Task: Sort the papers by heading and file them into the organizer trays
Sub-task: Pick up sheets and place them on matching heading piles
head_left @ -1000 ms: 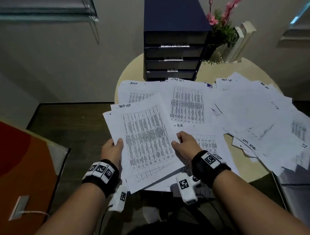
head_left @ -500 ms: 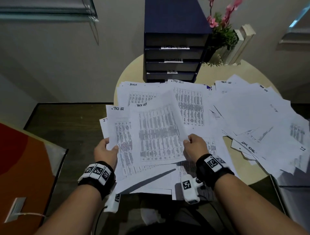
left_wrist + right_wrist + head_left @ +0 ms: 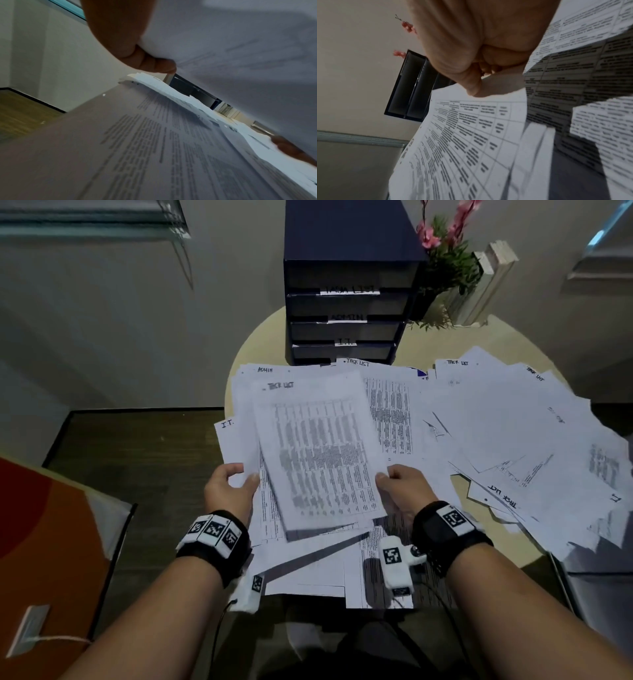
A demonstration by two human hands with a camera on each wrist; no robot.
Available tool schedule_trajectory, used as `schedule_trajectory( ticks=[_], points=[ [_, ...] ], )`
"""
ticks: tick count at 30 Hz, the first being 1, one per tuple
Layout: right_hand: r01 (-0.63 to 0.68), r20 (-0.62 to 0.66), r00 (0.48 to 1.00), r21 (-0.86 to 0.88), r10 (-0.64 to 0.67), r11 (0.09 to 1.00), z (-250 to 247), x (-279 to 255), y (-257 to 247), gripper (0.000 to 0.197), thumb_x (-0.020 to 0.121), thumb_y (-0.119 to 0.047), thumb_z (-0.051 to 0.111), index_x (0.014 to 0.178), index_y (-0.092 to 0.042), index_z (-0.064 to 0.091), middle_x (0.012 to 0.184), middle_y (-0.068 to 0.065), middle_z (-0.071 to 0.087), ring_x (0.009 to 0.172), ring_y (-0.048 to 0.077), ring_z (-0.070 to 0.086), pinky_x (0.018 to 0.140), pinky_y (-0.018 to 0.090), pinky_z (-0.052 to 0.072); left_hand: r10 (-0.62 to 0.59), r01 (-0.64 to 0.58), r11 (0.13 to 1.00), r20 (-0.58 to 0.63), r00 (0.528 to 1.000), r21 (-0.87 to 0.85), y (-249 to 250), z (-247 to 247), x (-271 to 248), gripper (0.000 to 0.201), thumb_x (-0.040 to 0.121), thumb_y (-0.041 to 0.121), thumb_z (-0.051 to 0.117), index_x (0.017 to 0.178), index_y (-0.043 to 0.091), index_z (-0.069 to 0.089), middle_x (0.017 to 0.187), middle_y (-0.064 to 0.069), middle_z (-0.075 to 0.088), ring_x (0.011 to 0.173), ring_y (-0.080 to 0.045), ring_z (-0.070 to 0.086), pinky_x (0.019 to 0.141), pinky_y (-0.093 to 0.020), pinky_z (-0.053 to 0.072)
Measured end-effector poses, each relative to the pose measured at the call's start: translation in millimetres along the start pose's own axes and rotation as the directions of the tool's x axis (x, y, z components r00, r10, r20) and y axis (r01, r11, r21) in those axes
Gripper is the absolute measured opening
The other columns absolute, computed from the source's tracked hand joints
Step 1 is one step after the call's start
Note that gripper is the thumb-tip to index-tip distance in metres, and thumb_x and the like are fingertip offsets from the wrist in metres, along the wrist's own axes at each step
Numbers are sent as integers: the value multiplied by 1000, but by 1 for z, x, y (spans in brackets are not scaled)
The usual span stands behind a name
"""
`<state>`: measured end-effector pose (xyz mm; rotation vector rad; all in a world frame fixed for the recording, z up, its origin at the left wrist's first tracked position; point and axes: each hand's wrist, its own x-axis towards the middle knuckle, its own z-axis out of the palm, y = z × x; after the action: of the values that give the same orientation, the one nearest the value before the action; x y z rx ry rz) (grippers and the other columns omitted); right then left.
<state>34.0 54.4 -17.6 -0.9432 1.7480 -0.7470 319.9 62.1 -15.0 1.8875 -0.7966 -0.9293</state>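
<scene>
A sheet headed "TASK LIST" is lifted over the paper pile on the round table. My right hand pinches its right edge; in the right wrist view the thumb lies on the printed sheet. My left hand grips the left edge of a small stack beneath it, with an "I.T." sheet showing at the left. In the left wrist view the fingers curl under white paper. The dark organizer stands at the table's back, its trays labelled "TASK LIST", "ADMIN" and "I.T.".
Loose sheets fan across the right half of the table, several headed "TASK LIST"; an "ADMIN" sheet lies near the organizer. A plant with pink flowers and white books stand right of the organizer. An orange panel is at lower left.
The right hand has lifted the top "TASK LIST" sheet off the left hand's stack and moved it right and up. The "I.T." sheet underneath has come into view.
</scene>
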Motion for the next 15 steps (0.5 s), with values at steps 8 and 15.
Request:
schedule_trajectory(
  ticks=[8, 15],
  points=[
    [41, -175, 981, -236, -84, 971, -10, 26, -12, 19, 91, -9, 56, 73, -6, 51, 66, 6, 48, 56, 19, 45, 50, 23, 34, 5, -13, 997, 110, 994, 73, 18, 13, 10, 39, 91, 6, 63, 124, 28, 62, 130, 3, 56, 115, -17, 55, 95, -26, 45],
    [-135, -341, 940, -385, -5, 913, -59, 85, -23, 15, 88, -4, 53, 84, 3, 66, 83, 22, 61, 79, 32, 59, 66, 29, 37, 1, 5, 985, -37, 999, 173, 21, -12, 29, 45, 96, -5, 52, 130, 24, 56, 147, -7, 45, 137, -23, 42, 102, -31, 42]
  ],
)
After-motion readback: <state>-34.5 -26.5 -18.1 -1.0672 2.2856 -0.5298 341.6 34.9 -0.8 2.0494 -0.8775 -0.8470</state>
